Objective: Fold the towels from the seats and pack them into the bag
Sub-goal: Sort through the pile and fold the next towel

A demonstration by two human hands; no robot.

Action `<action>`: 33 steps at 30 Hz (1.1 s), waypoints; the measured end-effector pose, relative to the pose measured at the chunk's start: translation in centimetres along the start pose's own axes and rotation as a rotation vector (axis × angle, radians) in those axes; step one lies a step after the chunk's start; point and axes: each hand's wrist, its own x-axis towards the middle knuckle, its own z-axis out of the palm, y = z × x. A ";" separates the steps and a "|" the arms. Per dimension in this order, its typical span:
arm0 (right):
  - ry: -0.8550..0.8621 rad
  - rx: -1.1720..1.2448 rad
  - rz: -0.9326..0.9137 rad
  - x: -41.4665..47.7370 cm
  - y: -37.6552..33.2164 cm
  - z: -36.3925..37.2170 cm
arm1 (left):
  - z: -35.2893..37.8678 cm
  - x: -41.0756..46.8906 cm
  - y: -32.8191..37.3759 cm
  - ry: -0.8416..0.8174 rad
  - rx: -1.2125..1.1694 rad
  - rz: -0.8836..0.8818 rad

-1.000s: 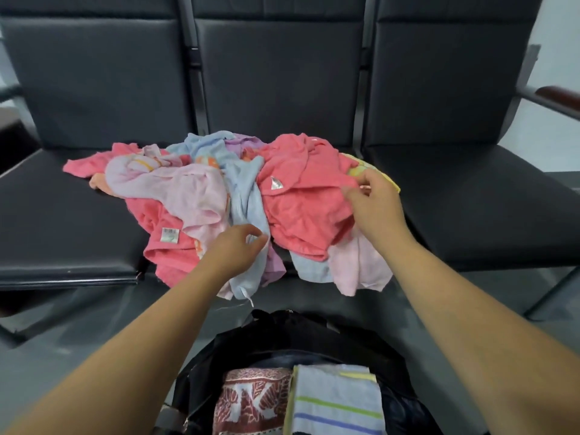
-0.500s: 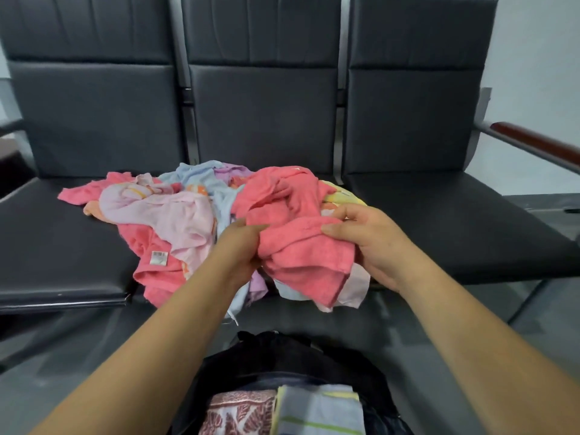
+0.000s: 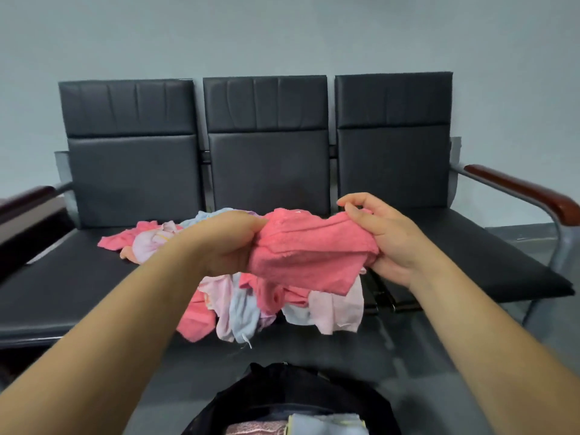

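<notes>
Two hands, one towel between them.

- Left hand (image 3: 229, 243): fingers curled tight round the left end of a coral-pink towel (image 3: 307, 255), bunching it.
- Right hand (image 3: 386, 237): thumb on top and fingers beneath the towel's right end, pinching the cloth; index finger raised and crooked above it.
- Coral-pink towel: crumpled, held up in the air over the middle seat, one flap hanging toward the heap below.
- Heap of towels (image 3: 244, 309): pink, pale pink, pale blue and lilac pieces, unfolded, lying across the left and middle seats and spilling over the front edge.
- Bench (image 3: 62, 287): three black padded seats in a row against a pale wall (image 3: 282, 36); wood-topped armrest (image 3: 518, 189) at the right of the view.
- Black bag (image 3: 282, 394): on the floor just in front of the bench, below the hands, mouth open. Inside, side by side: a folded pale-blue towel (image 3: 326, 425) and a folded patterned pink one (image 3: 254, 430).
</notes>
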 end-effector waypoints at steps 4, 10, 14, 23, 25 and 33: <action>-0.106 0.029 0.048 -2.1 -3.7 2.1 | 0.4 -3.7 2.5 -0.050 0.090 0.035; -0.332 0.354 0.099 -4.8 -6.5 3.5 | 1.8 -7.0 1.3 -0.006 0.114 0.326; -0.305 0.050 -0.023 -5.2 -6.0 5.1 | 3.6 -8.1 0.1 0.055 0.493 0.527; -0.194 -0.131 -0.095 -4.9 -5.3 5.2 | 4.4 -7.3 -0.9 0.249 0.373 0.634; -0.190 -0.221 -0.092 -5.0 -5.4 4.5 | 3.9 -7.1 -0.9 0.285 0.191 0.583; 0.138 -1.021 -0.038 -4.0 -2.8 -2.6 | -1.2 -5.6 -0.2 0.517 -0.224 0.399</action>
